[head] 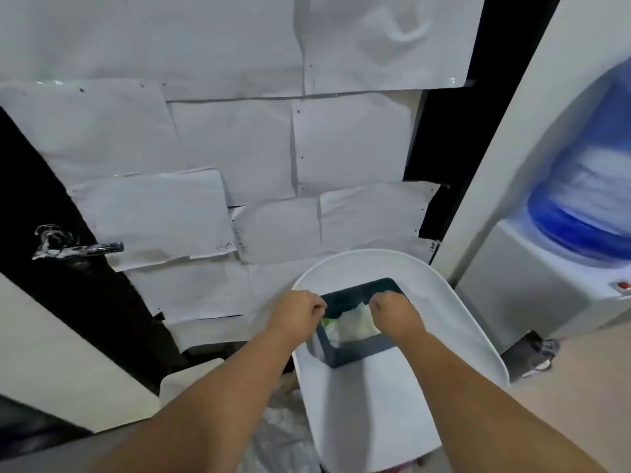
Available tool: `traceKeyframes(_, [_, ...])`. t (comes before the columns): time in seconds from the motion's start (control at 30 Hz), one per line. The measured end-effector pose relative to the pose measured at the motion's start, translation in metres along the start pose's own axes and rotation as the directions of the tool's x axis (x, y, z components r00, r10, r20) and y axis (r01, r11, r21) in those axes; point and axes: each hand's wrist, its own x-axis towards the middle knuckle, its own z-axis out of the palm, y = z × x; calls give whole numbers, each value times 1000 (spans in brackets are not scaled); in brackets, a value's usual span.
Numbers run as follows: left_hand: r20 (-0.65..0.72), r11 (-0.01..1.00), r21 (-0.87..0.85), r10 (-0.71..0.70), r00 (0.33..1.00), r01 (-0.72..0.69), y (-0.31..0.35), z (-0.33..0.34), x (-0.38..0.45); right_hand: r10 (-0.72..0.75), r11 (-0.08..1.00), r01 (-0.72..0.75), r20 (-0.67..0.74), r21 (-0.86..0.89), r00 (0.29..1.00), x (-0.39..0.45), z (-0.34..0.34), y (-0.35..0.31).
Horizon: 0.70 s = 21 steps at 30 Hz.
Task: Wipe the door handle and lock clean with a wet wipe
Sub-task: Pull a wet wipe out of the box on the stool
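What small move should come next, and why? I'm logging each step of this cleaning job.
Probably lift one wipe free: both hands, left hand and right hand, are at the white wet wipes in the dark blue rectangular box, while the smeared metal door handle remains dirty.

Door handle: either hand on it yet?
No: both hands, left hand and right hand, are at the dark wipe box on the white tray, away from the door handle.

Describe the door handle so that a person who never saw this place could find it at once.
Start at the dark door, most of it covered with taped white paper sheets. Go to the bare dark strip at its left side, about level with the lowest sheets. There the door handle sticks out as a horizontal lever pointing right, the only shiny metal thing on the door, smeared with white.
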Motion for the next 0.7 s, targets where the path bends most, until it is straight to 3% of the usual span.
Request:
traceKeyframes(0.2, [38, 922, 388, -38, 999, 21, 9, 26, 10, 51, 995, -32, 218, -91, 975, 13, 22, 8])
traceKeyframes(0.33, [76, 821, 571, -45, 996, -6, 18, 38, 21, 15, 988, 21, 229, -154, 973, 19, 35, 10])
traceKeyframes(0.53, [157, 729, 684, -182, 971, 26, 22, 57, 35, 23, 965, 61, 313, -255, 950, 30, 49, 10])
traceKeyframes(0.7, [176, 755, 656, -184, 967, 24, 22, 66, 41, -10, 963, 86, 284, -257, 959, 30, 52, 12])
